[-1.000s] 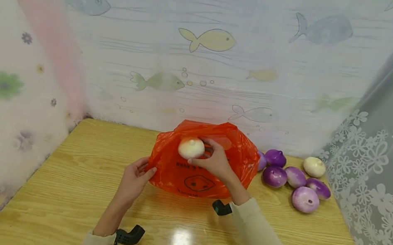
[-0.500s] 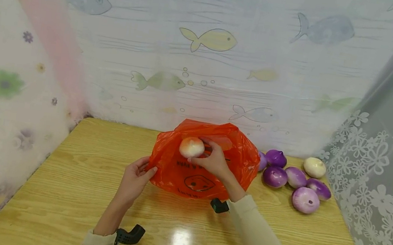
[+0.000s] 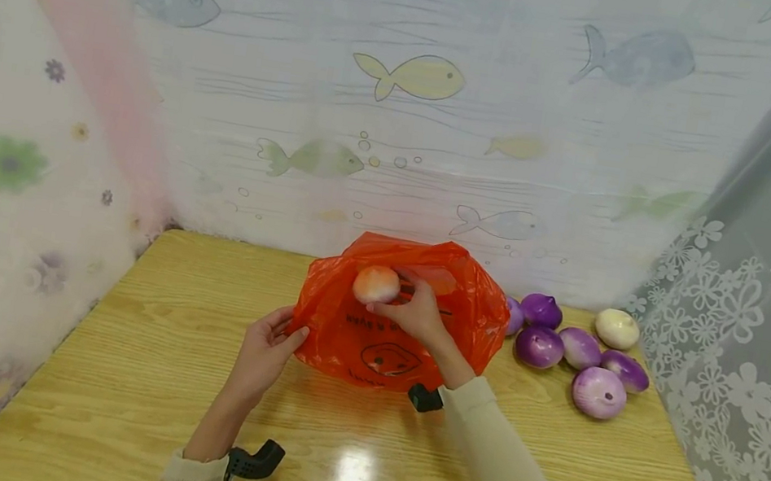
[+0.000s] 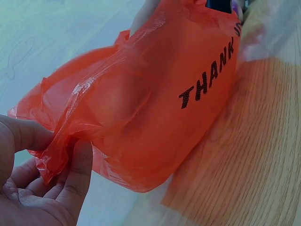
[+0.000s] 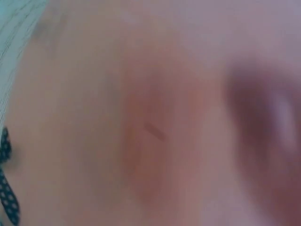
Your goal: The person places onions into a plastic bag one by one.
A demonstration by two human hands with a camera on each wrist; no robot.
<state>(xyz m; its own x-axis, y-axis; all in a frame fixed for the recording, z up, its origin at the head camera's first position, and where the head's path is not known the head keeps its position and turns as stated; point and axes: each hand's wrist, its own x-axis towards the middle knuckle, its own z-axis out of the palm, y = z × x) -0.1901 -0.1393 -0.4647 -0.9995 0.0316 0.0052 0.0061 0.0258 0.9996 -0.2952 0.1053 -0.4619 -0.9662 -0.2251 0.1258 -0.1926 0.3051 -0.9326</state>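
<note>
A white onion (image 3: 376, 284), orange-tinted on top, is in my right hand (image 3: 414, 310), thumb below and fingers at its right side. It sits in the mouth of a red plastic bag (image 3: 389, 360) on the table. My left hand (image 3: 269, 351) pinches the bag's left edge; in the left wrist view its thumb and fingers (image 4: 81, 165) grip a gathered corner of the bag (image 4: 188, 136). A round shadowy shape shows through the film there. The right wrist view is a blur of skin tones and reddish film, with no onion to make out.
Several purple onions (image 3: 539, 347) lie in a group right of the bag. A white onion (image 3: 616, 329) is at the table's far right, and a pale purple onion (image 3: 598, 392) is nearer. The wooden table (image 3: 140, 354) meets a fish-print curtain (image 3: 400, 136) behind.
My right hand has shifted slightly left and away from me with the white onion, whose top has gone from white to orange-tinted. My left hand and the bag have hardly moved.
</note>
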